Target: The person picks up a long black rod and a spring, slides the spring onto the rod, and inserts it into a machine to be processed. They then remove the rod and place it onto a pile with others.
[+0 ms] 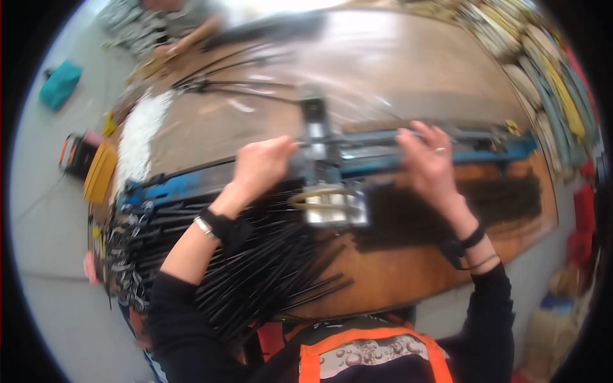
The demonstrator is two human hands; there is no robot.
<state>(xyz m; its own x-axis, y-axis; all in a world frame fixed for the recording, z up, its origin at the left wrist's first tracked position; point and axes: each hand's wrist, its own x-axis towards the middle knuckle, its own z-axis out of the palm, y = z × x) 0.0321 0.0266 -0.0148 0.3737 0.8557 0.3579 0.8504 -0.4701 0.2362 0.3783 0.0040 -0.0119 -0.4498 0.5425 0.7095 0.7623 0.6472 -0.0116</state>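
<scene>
A long blue rail (511, 150) runs across the table, with a metal bench device (314, 137) standing at its middle. My left hand (263, 167) is closed just left of that device; whatever its fingers hold is hidden. My right hand (431, 163) hovers over the right half of the rail, fingers loosely curled and apart, a little blurred, with nothing visible in them. Below the device sits a silver block (329, 210) with a tan band around it. Many thin black rods (255, 274) lie in a loose heap under my left forearm.
A dark brown bristly strip (447, 214) lies along the near right of the table (383, 274). More thin rods (249, 86) lie at the far left, near another person's arm (195, 37). Stacked fabric bundles (543, 83) line the right edge. A yellow bin (101, 171) stands at left.
</scene>
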